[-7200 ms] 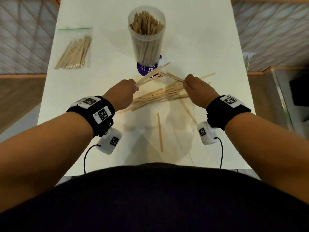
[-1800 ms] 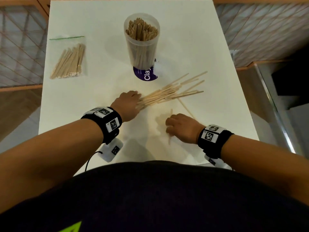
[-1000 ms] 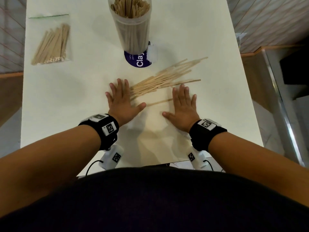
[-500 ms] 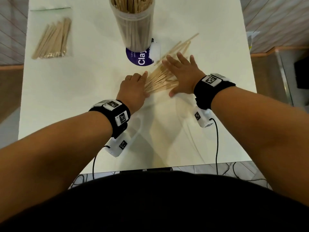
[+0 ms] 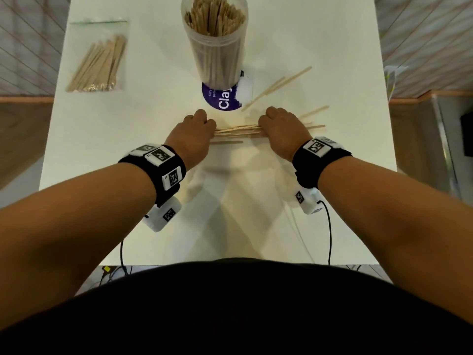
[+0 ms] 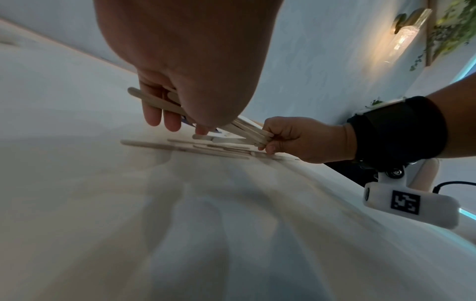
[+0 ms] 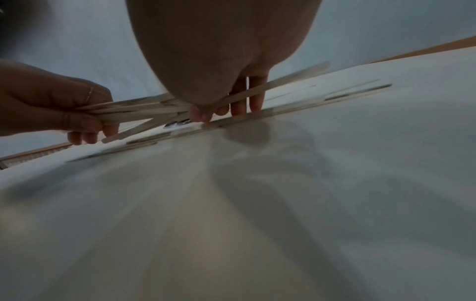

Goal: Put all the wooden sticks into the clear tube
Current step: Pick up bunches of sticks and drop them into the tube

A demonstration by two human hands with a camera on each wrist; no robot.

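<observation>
Purple round label [image 5: 222, 101], white table [image 5: 153, 119]

Tube [image 5: 217, 44]: clear, upright, packed with sticks, top centre.
Sticks [image 5: 236, 130]: pale bundle, level between my hands, mid-frame; strays upper right.

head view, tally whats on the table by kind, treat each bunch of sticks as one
clear tube packed with sticks: 1
bag of sticks: 1
purple lid: 1
stick bundle gripped by left hand and right hand: 1
stray sticks group near the lid: 1
total: 5
</observation>
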